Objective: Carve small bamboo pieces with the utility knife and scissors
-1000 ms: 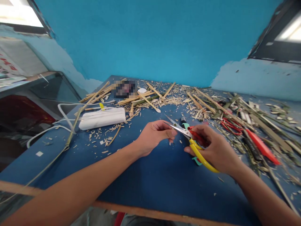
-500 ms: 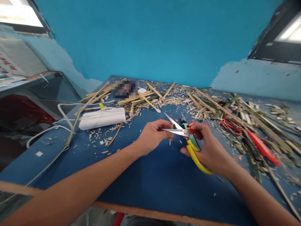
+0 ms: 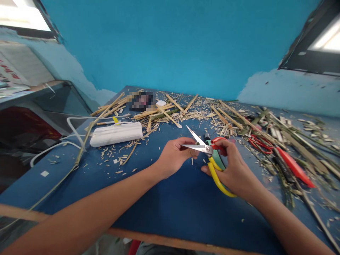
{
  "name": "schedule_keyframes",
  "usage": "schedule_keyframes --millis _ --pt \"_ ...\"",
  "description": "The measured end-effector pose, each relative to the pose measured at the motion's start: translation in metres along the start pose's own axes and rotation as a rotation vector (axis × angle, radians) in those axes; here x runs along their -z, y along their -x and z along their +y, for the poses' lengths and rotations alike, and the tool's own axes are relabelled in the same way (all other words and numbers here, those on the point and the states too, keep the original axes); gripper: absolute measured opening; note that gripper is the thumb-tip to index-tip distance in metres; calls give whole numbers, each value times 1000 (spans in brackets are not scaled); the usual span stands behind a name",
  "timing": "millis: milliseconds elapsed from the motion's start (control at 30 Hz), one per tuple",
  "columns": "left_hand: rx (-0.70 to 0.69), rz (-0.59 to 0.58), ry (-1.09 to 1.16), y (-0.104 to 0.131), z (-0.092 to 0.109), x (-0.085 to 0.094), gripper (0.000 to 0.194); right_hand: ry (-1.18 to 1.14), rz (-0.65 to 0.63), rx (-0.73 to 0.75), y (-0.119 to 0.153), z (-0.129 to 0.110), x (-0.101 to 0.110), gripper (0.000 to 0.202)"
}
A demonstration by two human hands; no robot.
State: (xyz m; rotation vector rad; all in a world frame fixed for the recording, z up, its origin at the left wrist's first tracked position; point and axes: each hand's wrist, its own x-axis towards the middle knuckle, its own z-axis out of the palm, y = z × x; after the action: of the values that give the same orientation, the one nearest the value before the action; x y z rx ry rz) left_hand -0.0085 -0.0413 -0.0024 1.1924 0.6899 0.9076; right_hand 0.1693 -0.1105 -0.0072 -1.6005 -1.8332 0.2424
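Note:
My right hand grips a pair of scissors with one red and one yellow handle, its blades apart and pointing left. My left hand is closed in a pinch at the blades, the lower blade crossing in front of its fingers. A small dark green piece shows at those fingertips, mostly hidden, and its kind cannot be made out. Just behind the scissors a green-handled tool lies on the blue table, partly covered by my right hand.
A white power strip with white cables lies at the left. Bamboo strips and shavings spread along the back. At the right are a red-handled tool, red scissor handles and more green strips. A blue wall rises behind.
My right hand and the scissors have shifted slightly left and the handles have drawn a little closer. My left hand has moved slightly right, still pinched at the blades.

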Motion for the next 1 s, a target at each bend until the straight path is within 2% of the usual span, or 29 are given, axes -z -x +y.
schedule_keyframes --millis 200,400,533,1000 --pt "17 -30 17 1 1 -1 14 -13 -11 -38 1 -3 1 65" --pt "46 -40 69 -1 -2 0 21 -46 -33 -174 2 -8 1 61" --pt "43 -65 95 0 -2 1 18 -42 -36 -198 2 -6 2 58" --pt "90 -30 197 -1 -2 0 24 -136 85 -241 2 11 -6 47"
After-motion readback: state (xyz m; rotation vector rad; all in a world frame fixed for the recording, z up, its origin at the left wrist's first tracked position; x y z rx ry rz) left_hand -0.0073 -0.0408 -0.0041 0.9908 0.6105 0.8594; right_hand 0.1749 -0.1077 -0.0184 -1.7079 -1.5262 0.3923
